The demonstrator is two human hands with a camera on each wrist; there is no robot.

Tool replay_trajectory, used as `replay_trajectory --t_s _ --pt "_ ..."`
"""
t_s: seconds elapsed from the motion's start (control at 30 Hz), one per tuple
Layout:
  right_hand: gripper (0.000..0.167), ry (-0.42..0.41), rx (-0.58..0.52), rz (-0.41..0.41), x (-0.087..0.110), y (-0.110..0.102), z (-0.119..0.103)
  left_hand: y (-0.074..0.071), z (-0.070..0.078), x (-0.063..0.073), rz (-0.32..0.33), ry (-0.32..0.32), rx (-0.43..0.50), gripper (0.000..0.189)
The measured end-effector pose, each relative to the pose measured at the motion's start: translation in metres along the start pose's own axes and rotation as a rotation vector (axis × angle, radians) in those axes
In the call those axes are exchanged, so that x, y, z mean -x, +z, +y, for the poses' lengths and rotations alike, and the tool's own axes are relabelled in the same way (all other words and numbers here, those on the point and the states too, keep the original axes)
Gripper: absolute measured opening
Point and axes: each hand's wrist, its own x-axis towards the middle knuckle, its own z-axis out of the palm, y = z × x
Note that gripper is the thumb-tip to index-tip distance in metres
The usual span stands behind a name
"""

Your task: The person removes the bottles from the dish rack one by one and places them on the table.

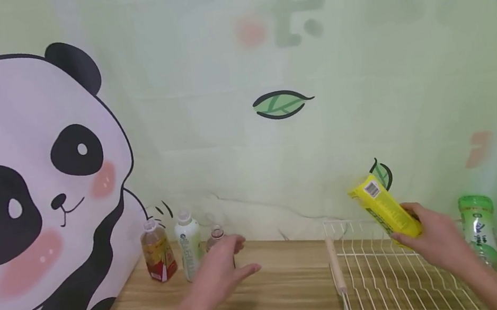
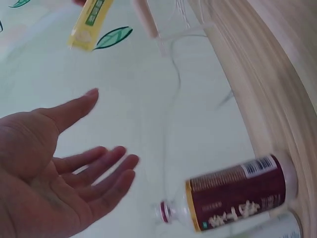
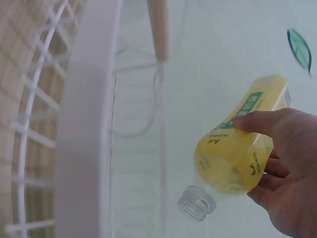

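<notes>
My right hand (image 1: 436, 234) grips an uncapped plastic bottle with a yellow label (image 1: 388, 209) above the wire basket (image 1: 375, 259). In the right wrist view the yellow bottle (image 3: 237, 144) tilts with its open neck down, between thumb and fingers. My left hand (image 1: 217, 267) holds nothing; its fingers are spread apart from the thumb, as the left wrist view shows of the same hand (image 2: 64, 173). It is nearest to a dark-red-labelled bottle (image 2: 237, 193), which it partly covers in the head view. A white-green bottle (image 1: 189, 244) and a red-orange bottle (image 1: 158, 251) stand to its left.
The white basket has wooden handles (image 1: 335, 265) and stands on a wood-grain table (image 1: 277, 279). At its right side is a green-labelled bottle (image 1: 479, 227). Behind the table hangs a pale green backdrop (image 1: 227, 142) with a printed panda (image 1: 40, 180).
</notes>
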Motion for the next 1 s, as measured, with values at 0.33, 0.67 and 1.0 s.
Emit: replay_trajectory --t_s 0.33,0.67,1.0 --pt "0.069 -0.198 0.002 0.025 -0.001 0.01 -0.052 0.006 0.05 -0.008 0.001 0.25 0.05 0.076" --pt "0.066 -0.342 0.098 0.023 0.006 0.026 -0.085 0.008 0.094 -0.014 0.094 0.542 -0.08 0.084" --pt "0.063 -0.546 0.212 0.068 0.007 0.042 -0.103 0.036 0.099 -0.031 0.053 0.595 -0.355 0.078"
